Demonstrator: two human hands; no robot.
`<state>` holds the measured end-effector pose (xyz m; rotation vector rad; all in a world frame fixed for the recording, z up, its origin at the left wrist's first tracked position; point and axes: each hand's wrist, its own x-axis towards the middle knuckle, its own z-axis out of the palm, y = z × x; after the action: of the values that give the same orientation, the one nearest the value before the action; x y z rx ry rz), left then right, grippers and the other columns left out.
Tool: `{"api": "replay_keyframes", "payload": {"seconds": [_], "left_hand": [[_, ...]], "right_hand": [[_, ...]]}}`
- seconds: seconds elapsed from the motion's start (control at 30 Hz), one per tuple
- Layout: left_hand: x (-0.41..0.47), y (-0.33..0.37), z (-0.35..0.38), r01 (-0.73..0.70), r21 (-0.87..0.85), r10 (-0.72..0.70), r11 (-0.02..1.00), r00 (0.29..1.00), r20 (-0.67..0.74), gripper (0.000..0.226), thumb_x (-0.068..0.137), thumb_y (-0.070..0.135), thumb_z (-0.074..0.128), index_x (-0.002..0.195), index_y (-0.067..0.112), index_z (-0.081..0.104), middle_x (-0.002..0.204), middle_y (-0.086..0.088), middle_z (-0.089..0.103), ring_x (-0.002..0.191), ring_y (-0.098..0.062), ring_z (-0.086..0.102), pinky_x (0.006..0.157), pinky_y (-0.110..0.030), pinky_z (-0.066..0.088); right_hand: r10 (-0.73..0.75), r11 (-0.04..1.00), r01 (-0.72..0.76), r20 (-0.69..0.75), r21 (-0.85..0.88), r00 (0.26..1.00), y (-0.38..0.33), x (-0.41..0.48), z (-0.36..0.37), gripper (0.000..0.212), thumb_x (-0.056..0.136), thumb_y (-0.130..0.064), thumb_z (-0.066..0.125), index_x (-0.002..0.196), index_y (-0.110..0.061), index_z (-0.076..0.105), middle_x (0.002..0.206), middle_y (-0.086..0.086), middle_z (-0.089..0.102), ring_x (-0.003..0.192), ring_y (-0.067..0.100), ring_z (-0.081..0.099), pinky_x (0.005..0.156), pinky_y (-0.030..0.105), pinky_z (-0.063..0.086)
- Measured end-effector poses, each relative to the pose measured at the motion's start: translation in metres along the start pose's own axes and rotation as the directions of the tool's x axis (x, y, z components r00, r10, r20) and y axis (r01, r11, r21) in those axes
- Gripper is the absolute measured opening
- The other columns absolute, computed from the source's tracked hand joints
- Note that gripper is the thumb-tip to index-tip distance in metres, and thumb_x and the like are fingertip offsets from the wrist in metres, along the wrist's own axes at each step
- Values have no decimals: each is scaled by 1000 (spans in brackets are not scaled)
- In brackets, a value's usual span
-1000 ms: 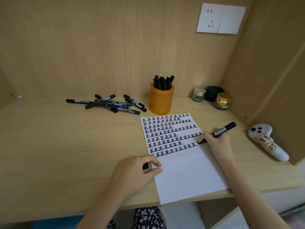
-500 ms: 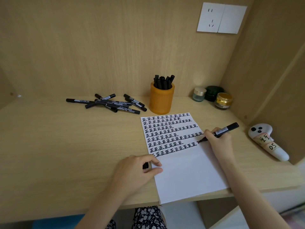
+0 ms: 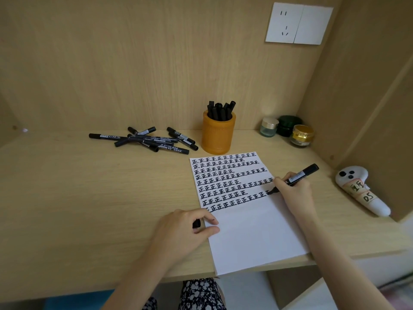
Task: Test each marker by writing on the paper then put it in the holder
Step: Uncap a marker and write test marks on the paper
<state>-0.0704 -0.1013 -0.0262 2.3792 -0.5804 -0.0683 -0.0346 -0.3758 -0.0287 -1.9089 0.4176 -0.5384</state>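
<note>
Right hand [image 3: 295, 194]: grips black marker [image 3: 302, 174], tip writing on white paper sheet [image 3: 252, 238].
Left hand [image 3: 185, 231]: pinches small black cap [image 3: 196, 223], steadying paper's left edge.

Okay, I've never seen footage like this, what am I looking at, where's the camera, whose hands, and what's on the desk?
No machine here: a person wears a camera on the head, looking down at their own hands. The right hand holds a black marker, its tip touching the paper, which carries rows of marks. The left hand rests at the paper's edge, pinching what looks like the cap. On the desk lie loose markers, an orange holder with more markers, three small jars and a white controller.
</note>
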Motion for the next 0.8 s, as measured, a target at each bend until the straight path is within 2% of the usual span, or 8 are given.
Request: {"api": "replay_keyframes", "payload": {"seconds": [0.17,0.3,0.47,0.7,0.8], "left_hand": [[-1,0,0,-2,1,2,1000,1000,3,18,80,57,60,93,45,65,45,11,46,45,-4,43,50,-11,32],[0,-1,0,-6,7,6,1000,1000,0,17,80,59,59,91,47,63,56,8,59,46,-4,44,51,-11,34],[-1,0,0,-1,-1,1,1000,1000,-3,18,80,56,61,92,44,66,48,20,49,47,-2,44,50,-11,33],[-1,-1,1,-6,5,6,1000,1000,-6,19,80,58,59,92,44,65,50,9,52,45,-5,43,52,-10,34],[0,-3,2,-6,12,6,1000,1000,-6,18,79,59,58,91,47,63,60,10,63,50,-7,49,53,-12,37]], "right_hand": [[3,999,-2,-6,32,1000,-1,-1,-1,24,83,-5,60,66,-5,45,56,2,32,45,6,27,41,17,22],[-24,1000,24,19,15,1000,-2,-2,0,28,83,-4,60,63,-6,41,56,3,34,44,6,30,42,17,24],[-37,999,37,-25,15,999,0,-2,0,28,82,-3,59,63,-7,39,58,3,33,47,8,27,43,18,25],[-31,999,33,-73,28,997,1,-1,-1,30,82,-2,58,61,-9,37,57,3,34,46,7,30,42,16,26],[-33,999,35,-71,30,997,1,-1,0,31,83,-1,57,61,-9,37,57,3,34,44,6,30,42,15,26]]}}
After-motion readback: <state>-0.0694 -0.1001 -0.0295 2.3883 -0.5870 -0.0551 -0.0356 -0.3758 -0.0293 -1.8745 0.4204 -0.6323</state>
